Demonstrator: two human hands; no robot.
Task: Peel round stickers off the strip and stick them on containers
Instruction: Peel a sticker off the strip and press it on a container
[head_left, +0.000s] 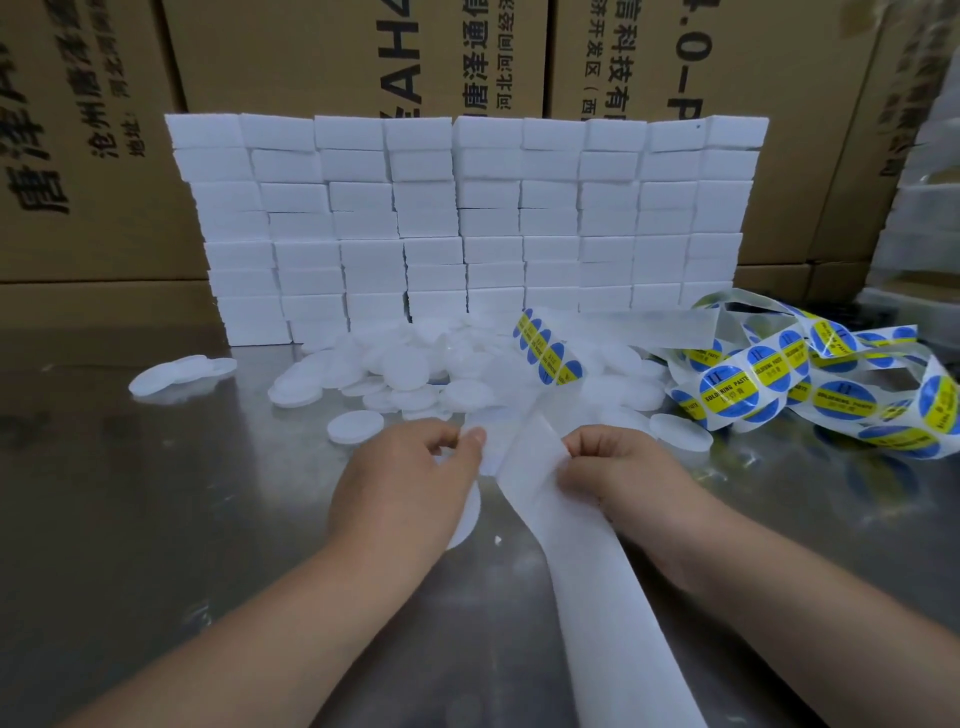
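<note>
A white backing strip (582, 561) runs from the table's near edge up between my hands and on to a tangle of blue-and-yellow round stickers (810, 384) at the right. My right hand (618, 467) pinches the strip's right side. My left hand (410, 478) has its fingers curled around a white round container (467, 514), which it mostly hides, with the fingertips at the strip's left edge. A short run of stickers (545, 351) stands up in the middle, over a heap of white round containers (415, 374).
A wall of stacked white boxes (467, 218) stands behind the heap, with large printed cardboard cartons (311, 52) behind it. Loose white lids (176, 371) lie at the left. The table (156, 519) is shiny metal.
</note>
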